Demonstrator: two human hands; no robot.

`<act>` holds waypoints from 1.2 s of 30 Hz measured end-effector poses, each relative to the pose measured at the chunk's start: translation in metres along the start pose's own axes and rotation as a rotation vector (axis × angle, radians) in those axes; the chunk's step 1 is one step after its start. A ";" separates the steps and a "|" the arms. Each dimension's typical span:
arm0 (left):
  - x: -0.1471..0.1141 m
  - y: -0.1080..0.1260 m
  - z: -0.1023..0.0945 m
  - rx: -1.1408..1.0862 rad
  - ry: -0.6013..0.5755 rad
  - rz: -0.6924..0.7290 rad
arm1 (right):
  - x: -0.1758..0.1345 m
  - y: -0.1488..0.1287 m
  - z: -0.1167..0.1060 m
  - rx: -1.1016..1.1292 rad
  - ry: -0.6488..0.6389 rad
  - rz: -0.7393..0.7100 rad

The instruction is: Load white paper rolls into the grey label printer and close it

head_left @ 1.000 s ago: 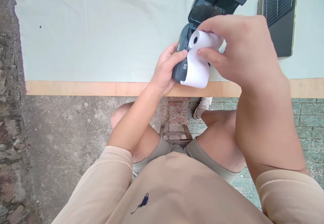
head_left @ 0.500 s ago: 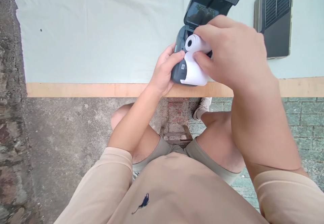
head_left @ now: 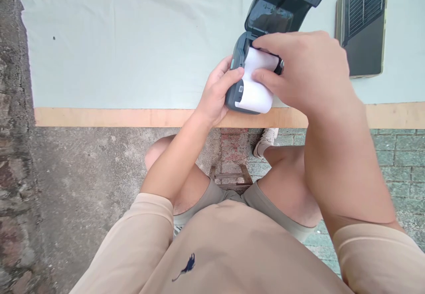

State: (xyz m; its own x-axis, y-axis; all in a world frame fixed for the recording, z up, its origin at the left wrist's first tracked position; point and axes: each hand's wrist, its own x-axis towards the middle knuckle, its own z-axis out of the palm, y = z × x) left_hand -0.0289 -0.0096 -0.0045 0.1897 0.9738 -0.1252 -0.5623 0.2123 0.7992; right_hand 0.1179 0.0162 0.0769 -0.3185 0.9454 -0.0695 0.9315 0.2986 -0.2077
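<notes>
A dark grey portable label printer is near the table's front edge, its lid swung open away from me. My left hand grips the printer's left side, thumb on the top rim. A white paper roll sits in the printer's compartment, and its loose end hangs over the front toward me. My right hand is over the compartment, with the thumb on the paper and a fingertip at the roll's far side. The roll's right end is partly hidden by this hand.
A dark-screened tablet in a pale case lies on the table at the right. A pale cloth covers the table, leaving a bare wooden strip along the front edge. Below are my legs and a wooden frame.
The paper roll has gone down into the printer's compartment, so its round end no longer shows. My right hand has lowered with it, and the printer and lid have shifted slightly right.
</notes>
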 end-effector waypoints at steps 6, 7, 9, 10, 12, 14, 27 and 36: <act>0.000 -0.001 -0.003 0.054 -0.010 0.012 | -0.006 0.007 -0.005 0.139 0.044 -0.116; 0.000 -0.001 -0.003 0.071 -0.021 0.021 | -0.007 0.007 -0.004 0.132 0.002 -0.132; 0.000 -0.002 -0.003 0.111 -0.027 0.041 | -0.008 0.008 -0.002 0.116 -0.049 -0.142; 0.000 -0.003 -0.003 0.127 -0.017 0.051 | -0.008 0.009 -0.001 0.129 -0.045 -0.153; 0.001 -0.004 -0.003 0.146 0.005 0.061 | -0.009 0.012 -0.001 0.197 0.024 -0.168; 0.002 -0.005 -0.004 0.143 0.018 0.064 | -0.008 0.018 -0.001 0.274 0.145 -0.155; 0.001 -0.004 -0.007 0.062 -0.049 0.059 | 0.002 0.026 0.000 0.527 0.450 -0.248; 0.000 -0.007 -0.001 0.084 -0.057 0.077 | 0.000 0.027 0.004 0.245 0.053 -0.195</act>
State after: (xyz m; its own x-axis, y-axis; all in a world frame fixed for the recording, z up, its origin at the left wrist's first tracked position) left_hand -0.0260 -0.0110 -0.0109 0.1953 0.9803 -0.0300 -0.5084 0.1273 0.8517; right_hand 0.1426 0.0234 0.0669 -0.4716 0.8807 0.0440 0.7817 0.4406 -0.4414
